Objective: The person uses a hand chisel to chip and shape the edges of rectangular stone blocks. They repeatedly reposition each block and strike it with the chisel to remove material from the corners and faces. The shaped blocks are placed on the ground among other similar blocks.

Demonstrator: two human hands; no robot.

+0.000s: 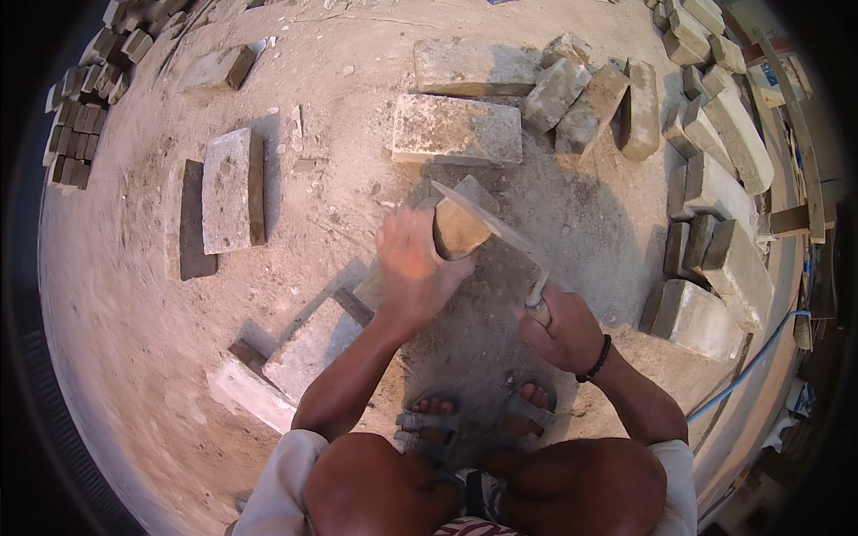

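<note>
My left hand (416, 263) grips a small tan-and-grey block (460, 230) in the middle of the view, fingers along its left side and thumb at its lower end. My right hand (559, 330) is closed on the wooden handle of a trowel (506, 234), whose flat metal blade reaches up and left across the top of the block. Just beyond the block lies a weathered pale block (456, 127). More pale blocks (313, 344) lie beside my left forearm, partly hidden by it.
Loose blocks (232, 192) lie at left and ahead (581, 107). Stacks of blocks stand at the far left (76, 143) and along the right (728, 268), near boards and a blue hose (742, 375). My sandalled feet (429, 420) are on the dusty ground (331, 134) below my hands.
</note>
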